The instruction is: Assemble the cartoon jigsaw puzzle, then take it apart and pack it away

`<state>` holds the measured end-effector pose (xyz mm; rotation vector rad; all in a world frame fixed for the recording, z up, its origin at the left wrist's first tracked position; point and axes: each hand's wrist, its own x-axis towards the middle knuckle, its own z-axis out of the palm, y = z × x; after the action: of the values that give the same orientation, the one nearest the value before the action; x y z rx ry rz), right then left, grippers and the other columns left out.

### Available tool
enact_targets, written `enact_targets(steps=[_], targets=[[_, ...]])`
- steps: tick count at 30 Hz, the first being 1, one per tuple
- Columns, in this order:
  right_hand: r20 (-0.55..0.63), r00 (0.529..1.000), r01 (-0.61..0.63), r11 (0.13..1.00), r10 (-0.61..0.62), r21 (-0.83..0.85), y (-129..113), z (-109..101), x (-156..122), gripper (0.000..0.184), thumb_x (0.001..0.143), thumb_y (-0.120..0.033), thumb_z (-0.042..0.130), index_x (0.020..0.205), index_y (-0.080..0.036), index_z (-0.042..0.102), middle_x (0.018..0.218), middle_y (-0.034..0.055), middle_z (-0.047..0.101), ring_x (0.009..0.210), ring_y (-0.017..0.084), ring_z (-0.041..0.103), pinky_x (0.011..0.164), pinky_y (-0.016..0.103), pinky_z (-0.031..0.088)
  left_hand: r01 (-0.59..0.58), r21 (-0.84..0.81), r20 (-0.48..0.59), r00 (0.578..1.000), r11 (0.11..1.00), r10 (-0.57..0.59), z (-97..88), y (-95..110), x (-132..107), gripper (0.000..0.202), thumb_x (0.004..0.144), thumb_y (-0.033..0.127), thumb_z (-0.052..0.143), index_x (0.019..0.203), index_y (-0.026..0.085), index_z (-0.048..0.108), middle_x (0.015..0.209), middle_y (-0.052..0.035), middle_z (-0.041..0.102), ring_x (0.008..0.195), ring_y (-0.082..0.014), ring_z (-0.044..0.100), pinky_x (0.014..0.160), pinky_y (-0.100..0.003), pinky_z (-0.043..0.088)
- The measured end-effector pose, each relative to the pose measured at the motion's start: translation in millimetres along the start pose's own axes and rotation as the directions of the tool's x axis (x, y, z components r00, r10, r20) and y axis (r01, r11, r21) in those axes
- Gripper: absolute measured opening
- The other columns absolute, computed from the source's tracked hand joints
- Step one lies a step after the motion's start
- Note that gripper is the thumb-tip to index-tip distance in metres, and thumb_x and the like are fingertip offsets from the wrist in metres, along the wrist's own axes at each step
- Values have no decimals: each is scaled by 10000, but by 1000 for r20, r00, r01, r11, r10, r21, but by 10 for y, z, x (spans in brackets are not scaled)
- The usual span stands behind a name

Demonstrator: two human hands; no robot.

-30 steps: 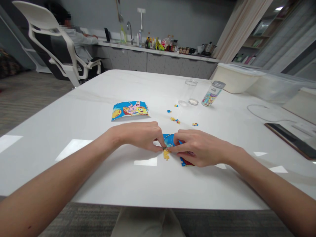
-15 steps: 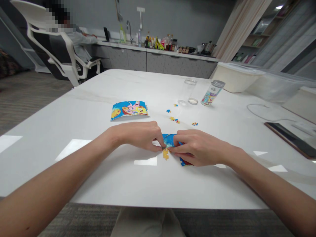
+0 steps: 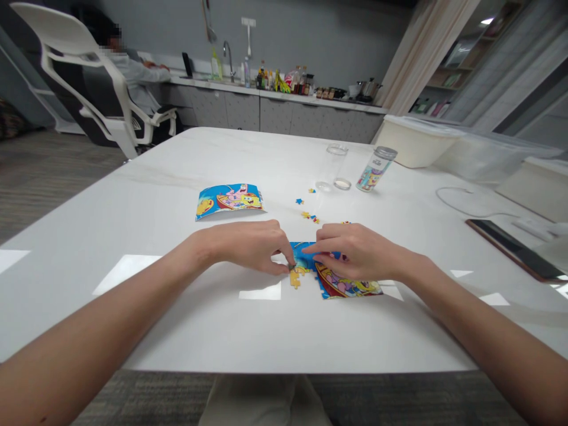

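Observation:
A partly assembled cartoon jigsaw puzzle point(image 3: 350, 289) lies flat before me, blue at the top with a red boat and pink and yellow figures. My left hand point(image 3: 252, 245) pinches a small puzzle piece at its left edge, thumb and forefinger closed; the fingertips partly hide that piece. Just below those fingers, yellow puzzle pieces point(image 3: 295, 279) join the puzzle's lower left. Over the upper right of the puzzle is my right hand point(image 3: 355, 248), its fingers stretched toward the blue part, with nothing visible in them. Several loose puzzle pieces point(image 3: 306, 215) lie beyond the hands.
A curved picture card point(image 3: 231, 198) with the same cartoon rests at back left. Behind the loose pieces stand a clear tube point(image 3: 336, 168) and a printed tube point(image 3: 375, 171). A phone point(image 3: 510, 248), cable and plastic bins point(image 3: 417, 142) occupy the right. A person sits at the far counter.
My right hand has lifted off the yellow pieces and shifted up and right, uncovering more of the puzzle. My left hand keeps its pinch at the left edge. The view has shifted slightly.

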<state>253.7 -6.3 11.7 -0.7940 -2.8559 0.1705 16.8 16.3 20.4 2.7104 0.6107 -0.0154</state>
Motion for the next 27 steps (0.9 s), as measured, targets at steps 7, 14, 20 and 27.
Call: enact_targets(steps=[7, 14, 20, 27], targets=[[-189, 929, -329, 944, 317, -35, 105, 24, 25, 266, 905, -250, 452, 1060, -185, 659, 778, 30, 674, 707, 150, 591, 649, 279, 396, 96, 58, -12, 995, 994, -95, -10, 6, -30, 256, 828, 354, 610, 1063, 279, 677, 602, 32, 567, 640, -130, 536, 591, -210, 359], [-297, 730, -642, 767, 616, 13, 302, -2, 23, 295, 881, -206, 438, 1128, -186, 597, 892, 54, 698, 739, 177, 608, 661, 292, 397, 193, 280, -58, 981, 940, -185, 44, -65, -16, 367, 867, 407, 486, 1146, 203, 609, 604, -28, 562, 523, -160, 502, 482, -260, 286], [-234, 643, -752, 659, 729, -16, 438, 25, 1, 326, 884, -187, 420, 1173, -173, 570, 1078, 96, 682, 890, 214, 626, 769, 317, 434, 200, 318, -59, 980, 927, -191, 66, -96, 7, 349, 865, 422, 465, 1076, 199, 631, 579, -34, 560, 497, -160, 499, 476, -263, 291], [-86, 599, -796, 581, 796, -170, 545, -113, -109, 312, 882, -162, 416, 1107, -149, 632, 1170, 150, 643, 1018, 268, 616, 763, 331, 454, 180, 313, -80, 983, 933, -163, 88, -99, 16, 343, 867, 414, 460, 1075, 198, 627, 565, -22, 540, 488, -150, 494, 468, -257, 285]])
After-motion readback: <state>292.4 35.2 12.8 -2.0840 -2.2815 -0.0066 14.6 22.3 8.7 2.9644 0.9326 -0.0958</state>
